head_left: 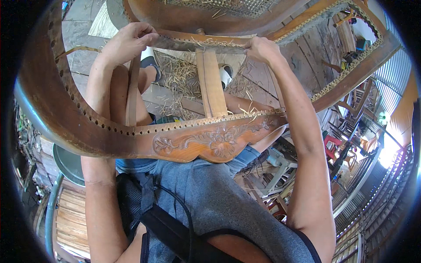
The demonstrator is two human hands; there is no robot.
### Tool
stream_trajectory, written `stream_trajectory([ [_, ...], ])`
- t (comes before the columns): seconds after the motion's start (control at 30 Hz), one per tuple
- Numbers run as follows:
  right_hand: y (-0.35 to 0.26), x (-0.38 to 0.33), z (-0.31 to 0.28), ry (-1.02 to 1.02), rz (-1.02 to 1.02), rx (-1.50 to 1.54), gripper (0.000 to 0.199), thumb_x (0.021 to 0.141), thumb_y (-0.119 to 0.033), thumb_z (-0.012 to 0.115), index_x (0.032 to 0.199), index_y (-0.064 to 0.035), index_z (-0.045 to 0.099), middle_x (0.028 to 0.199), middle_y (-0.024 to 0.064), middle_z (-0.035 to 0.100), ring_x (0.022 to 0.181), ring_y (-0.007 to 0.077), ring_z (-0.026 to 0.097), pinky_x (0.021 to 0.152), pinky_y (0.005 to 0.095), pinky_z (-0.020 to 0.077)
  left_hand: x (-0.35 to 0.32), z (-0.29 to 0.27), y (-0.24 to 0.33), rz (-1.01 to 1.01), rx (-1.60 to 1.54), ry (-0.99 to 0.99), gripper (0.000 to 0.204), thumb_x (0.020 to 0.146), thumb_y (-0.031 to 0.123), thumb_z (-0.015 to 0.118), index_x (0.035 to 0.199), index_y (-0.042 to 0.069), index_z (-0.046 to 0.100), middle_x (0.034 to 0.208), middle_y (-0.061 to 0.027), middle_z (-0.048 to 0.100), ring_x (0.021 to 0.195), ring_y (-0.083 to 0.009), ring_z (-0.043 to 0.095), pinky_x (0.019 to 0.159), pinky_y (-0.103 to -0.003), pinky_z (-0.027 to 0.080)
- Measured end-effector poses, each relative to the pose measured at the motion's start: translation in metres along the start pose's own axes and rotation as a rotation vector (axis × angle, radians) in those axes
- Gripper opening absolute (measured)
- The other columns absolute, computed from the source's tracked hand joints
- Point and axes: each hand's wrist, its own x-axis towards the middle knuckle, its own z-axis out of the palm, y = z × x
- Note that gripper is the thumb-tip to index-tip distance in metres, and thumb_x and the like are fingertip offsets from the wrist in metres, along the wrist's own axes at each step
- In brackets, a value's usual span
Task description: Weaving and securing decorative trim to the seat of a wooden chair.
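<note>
A brown wooden chair frame (188,145) with a carved front rail lies across my lap. Small holes run along its inner edges, and short pale cane ends stick out along the right side and the far rail (180,43). At the left end of that far rail, my left hand (131,41) has its thumb and fingers pressed together. My right hand (263,49) pinches at the rail's right end, beside a thin pale edge. What lies between the fingers of either hand is too small or hidden to make out. My left forearm passes behind the frame's left side; the right one crosses over the frame.
Cane scraps (177,81) litter the plank floor below the frame opening. A flat wooden slat (211,83) spans that opening. Beyond the far rail is a woven cane panel (232,6). Chairs and wooden parts crowd the right side. A green round basin (68,162) is at left.
</note>
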Motion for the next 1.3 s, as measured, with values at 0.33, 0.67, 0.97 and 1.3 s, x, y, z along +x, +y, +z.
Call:
stream_trajectory([
  [0.33,0.003,0.005,-0.001,0.020,0.002,-0.060,0.035,0.078,-0.021,0.056,0.104,-0.0039,0.071,0.112,0.0177,0.067,0.106,0.0326,0.064,0.090,0.0424,0.0505,-0.002,0.000,0.000,-0.009,-0.034,-0.006,0.028,0.091,0.025,0.058,0.099,-0.002,0.064,0.076,-0.0057,0.060,0.068,-0.0137,0.055,0.065,-0.030,0.047],
  [0.67,-0.006,0.015,-0.007,-0.081,0.048,-0.068,0.038,0.079,-0.021,0.055,0.110,-0.0017,0.067,0.114,0.0210,0.065,0.109,0.0350,0.062,0.093,0.0435,0.0494,-0.003,-0.002,-0.002,-0.006,-0.021,-0.020,0.027,0.092,0.025,0.057,0.098,-0.001,0.064,0.077,-0.0057,0.060,0.069,-0.0141,0.054,0.066,-0.030,0.047],
  [0.97,-0.039,0.001,0.026,0.103,-0.149,-0.203,0.023,0.083,-0.019,0.057,0.093,-0.0028,0.071,0.102,0.0198,0.068,0.096,0.0379,0.066,0.082,0.0466,0.0540,-0.008,0.007,0.002,0.033,-0.158,-0.064,0.029,0.092,0.025,0.057,0.100,-0.003,0.063,0.079,-0.0048,0.062,0.073,-0.0129,0.057,0.069,-0.028,0.048],
  [1.3,-0.035,0.024,0.164,0.672,0.239,0.739,0.043,0.098,-0.039,0.045,0.093,0.0014,0.060,0.081,0.0252,0.066,0.070,0.0413,0.065,0.065,0.0492,0.0504,-0.001,0.008,0.004,-0.013,-0.115,-0.007,0.023,0.091,0.019,0.056,0.096,-0.002,0.065,0.077,-0.0061,0.064,0.072,-0.0120,0.059,0.067,-0.028,0.048],
])
